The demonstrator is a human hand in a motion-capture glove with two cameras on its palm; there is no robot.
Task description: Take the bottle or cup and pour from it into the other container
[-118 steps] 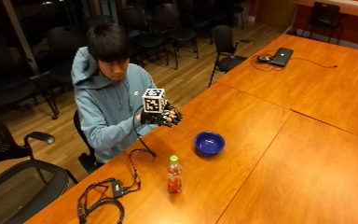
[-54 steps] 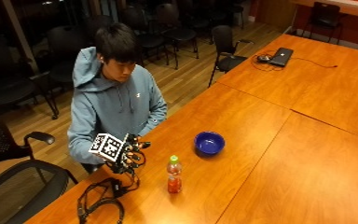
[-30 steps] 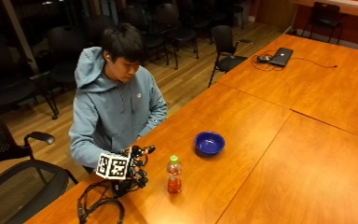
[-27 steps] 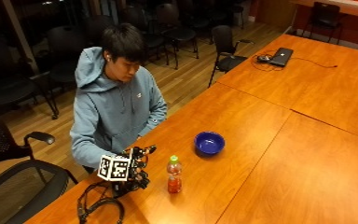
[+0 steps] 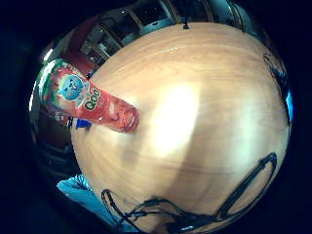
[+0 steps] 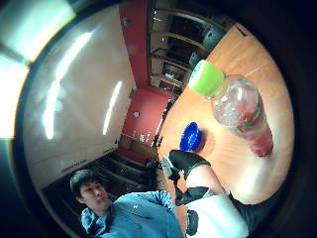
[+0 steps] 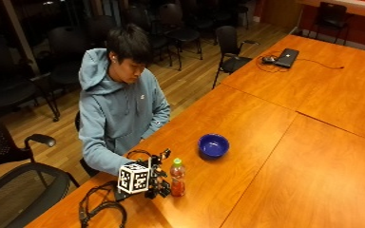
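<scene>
1. Standing upright on the table (image 7: 277,156), the bottle (image 7: 177,178) waits near the blue bowl (image 7: 213,145).
2. Beside it, the gloved right hand (image 7: 157,183) holds nothing; finger spread unclear.
3. Looks light, rigid, smooth; best grasped mid-body.

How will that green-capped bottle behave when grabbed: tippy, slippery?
The bottle is tall and narrow and stands upright on the table, so a sideways nudge from the right hand could probably tip it. The red drink fills most of it: likely bottom-heavy. The glossy label may be slick.
</scene>
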